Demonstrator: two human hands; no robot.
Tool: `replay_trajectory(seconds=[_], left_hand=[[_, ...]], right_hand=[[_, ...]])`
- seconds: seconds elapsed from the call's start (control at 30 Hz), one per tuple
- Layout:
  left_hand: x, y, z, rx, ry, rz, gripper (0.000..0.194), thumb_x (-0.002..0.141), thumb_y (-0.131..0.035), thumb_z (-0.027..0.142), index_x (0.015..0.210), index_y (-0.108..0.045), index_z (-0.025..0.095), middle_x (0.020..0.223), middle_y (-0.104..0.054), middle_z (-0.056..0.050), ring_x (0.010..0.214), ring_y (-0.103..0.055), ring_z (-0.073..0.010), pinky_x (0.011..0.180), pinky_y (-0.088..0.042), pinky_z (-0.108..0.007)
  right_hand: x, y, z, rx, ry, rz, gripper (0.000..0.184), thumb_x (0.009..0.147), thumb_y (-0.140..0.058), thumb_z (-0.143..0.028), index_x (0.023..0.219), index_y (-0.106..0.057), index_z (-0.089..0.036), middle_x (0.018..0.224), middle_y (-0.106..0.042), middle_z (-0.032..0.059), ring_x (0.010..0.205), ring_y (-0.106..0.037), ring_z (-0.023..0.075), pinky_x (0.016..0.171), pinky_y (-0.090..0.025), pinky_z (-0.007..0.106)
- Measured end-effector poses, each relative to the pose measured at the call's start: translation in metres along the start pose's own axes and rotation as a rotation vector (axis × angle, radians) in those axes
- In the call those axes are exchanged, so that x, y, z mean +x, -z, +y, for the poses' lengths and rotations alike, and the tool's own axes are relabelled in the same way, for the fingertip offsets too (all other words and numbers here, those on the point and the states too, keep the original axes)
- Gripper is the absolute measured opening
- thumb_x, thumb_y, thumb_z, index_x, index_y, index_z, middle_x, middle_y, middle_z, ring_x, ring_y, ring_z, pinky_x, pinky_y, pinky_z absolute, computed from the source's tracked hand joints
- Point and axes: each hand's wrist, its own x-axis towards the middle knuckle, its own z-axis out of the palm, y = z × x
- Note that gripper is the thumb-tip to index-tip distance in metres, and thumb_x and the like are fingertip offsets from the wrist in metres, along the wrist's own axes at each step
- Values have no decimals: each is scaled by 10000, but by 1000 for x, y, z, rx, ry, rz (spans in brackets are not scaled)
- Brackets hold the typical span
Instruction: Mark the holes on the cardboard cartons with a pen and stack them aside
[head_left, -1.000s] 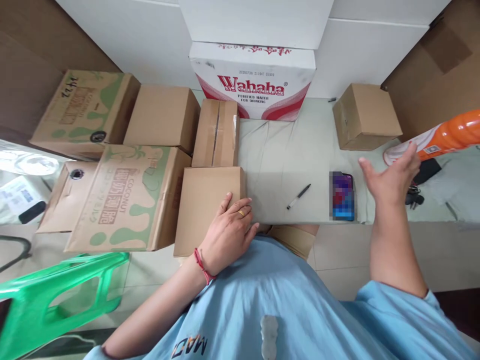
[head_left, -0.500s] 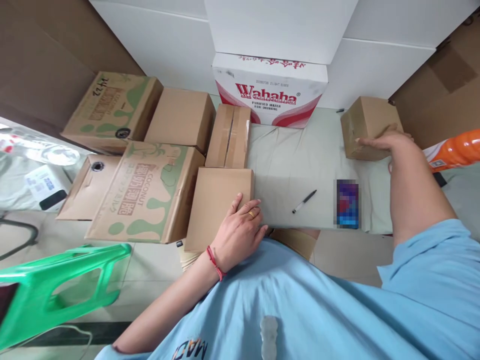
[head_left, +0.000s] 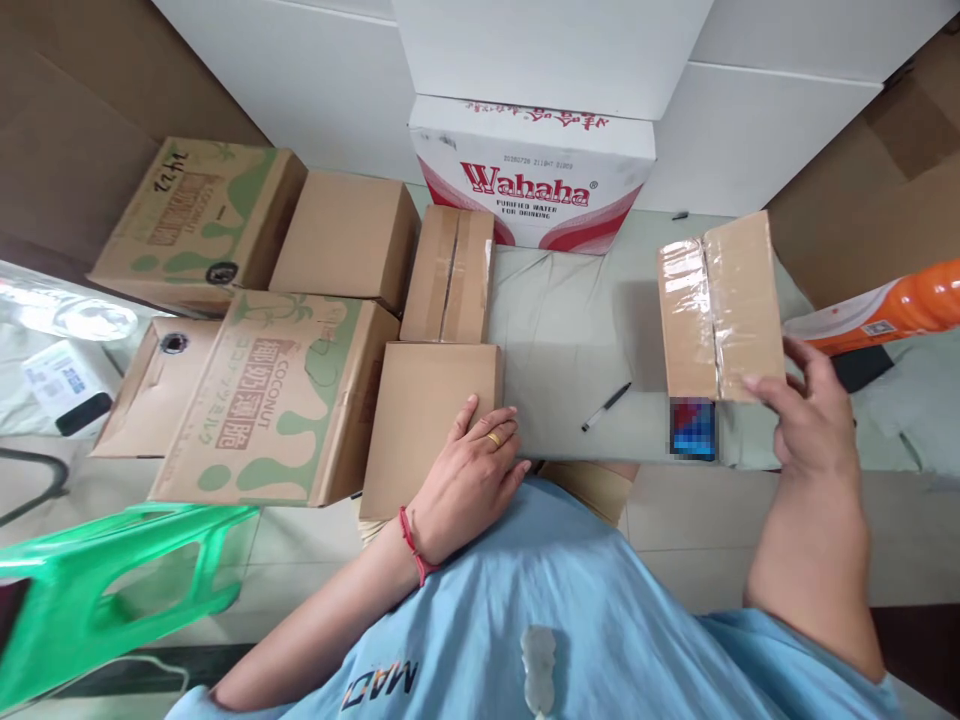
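Observation:
My right hand (head_left: 814, 420) grips the near right corner of a small cardboard box (head_left: 724, 310), thumb on its taped face and fingers behind. The box is tilted up, with clear tape along its seam, and it covers part of a blurred phone (head_left: 694, 430). My left hand (head_left: 476, 470) lies flat, fingers apart, on the right edge of a plain cardboard box (head_left: 427, 400) close to my body. A pen (head_left: 606, 407) rests on the cloth-covered table (head_left: 555, 330) between my hands.
Several cardboard cartons, including a coconut carton (head_left: 270, 400) and a narrow taped box (head_left: 448, 270), stand on the left. A Wahaha water carton (head_left: 536, 185) stands at the back. An orange bottle (head_left: 892, 305) lies at right. A green stool (head_left: 142, 560) stands at lower left.
My right hand has taken hold of the small box and lifted it toward me, turning its taped face up. My left hand stays on its box; the view has shifted slightly.

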Motion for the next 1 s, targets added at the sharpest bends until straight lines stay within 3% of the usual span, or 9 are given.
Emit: replay_trajectory(seconds=[0.07, 0.2, 0.37, 0.47, 0.57, 0.73, 0.8, 0.9, 1.0], left_hand=[[-1, 5, -1, -77, -2, 74, 267, 1105, -583, 297, 1192, -808, 182, 1397, -789, -154, 1515, -621, -354, 1358, -400, -669], [5, 22, -1, -275, 102, 271, 243, 1101, -642, 343, 1260, -772, 214, 1471, -726, -153, 1494, -638, -327, 1255, -558, -536], [27, 39, -8, -665, 304, 406, 568, 1132, -528, 585, 1614, -527, 285, 1680, -543, -169, 1547, -581, -326, 1098, -671, -466], [37, 43, -12, -827, 320, 329, 731, 1112, -423, 731, 1721, -359, 334, 1752, -469, -165, 1549, -579, -340, 1022, -698, -450], [39, 43, -9, -769, 305, 258, 761, 1037, -640, 713, 1638, -489, 270, 1603, -624, -171, 1407, -689, -338, 1037, -685, -430], [35, 41, 7, -573, 115, 446, 656, 957, -858, 435, 1529, -585, 266, 1547, -629, -153, 1404, -688, -332, 1092, -667, -449], [35, 41, 12, -443, -9, 479, 598, 951, -861, 346, 1490, -611, 280, 1604, -580, -159, 1507, -611, -363, 1178, -620, -513], [38, 39, 16, -257, -176, 398, 488, 987, -755, 185, 1442, -624, 301, 1659, -529, -158, 1536, -591, -360, 1207, -600, -553], [37, 34, 16, -195, -218, 385, 473, 989, -672, 96, 1413, -606, 295, 1650, -524, -165, 1527, -604, -343, 1180, -624, -550]], right_hand=[[-39, 1, -11, 295, -106, -113, 843, 674, -786, -487, 1456, -624, -215, 1474, -710, 207, 1293, -724, 421, 1014, -618, 548], [-79, -14, -20, 530, -233, -384, 796, 736, -693, -661, 1400, -670, -222, 1375, -769, 190, 1269, -740, 475, 1043, -615, 649], [-87, -42, -22, 671, -116, -653, 878, 748, -837, -670, 1509, -637, -282, 1467, -751, 133, 1335, -723, 430, 1118, -599, 617], [-90, -53, -25, 612, 77, -727, 904, 760, -912, -649, 1564, -614, -360, 1693, -570, 111, 1570, -547, 415, 1222, -537, 600], [-93, -59, -25, 449, 298, -721, 1046, 715, -1004, -562, 1642, -540, -421, 1835, -351, 94, 1727, -299, 408, 1332, -409, 631], [-99, -72, -16, 460, 407, -777, 1168, 770, -1009, -461, 1738, -356, -494, 1900, -194, 57, 1776, -164, 376, 1354, -370, 663], [-102, -82, -14, 533, 352, -803, 1111, 825, -976, -454, 1741, -347, -488, 1901, -205, 50, 1765, -221, 361, 1346, -414, 620], [-106, -96, -14, 664, 238, -788, 991, 899, -912, -475, 1728, -370, -442, 1844, -358, 75, 1689, -410, 345, 1304, -498, 552], [-108, -106, -16, 730, 201, -748, 894, 920, -882, -498, 1686, -432, -401, 1801, -424, 89, 1652, -464, 341, 1271, -535, 533]])
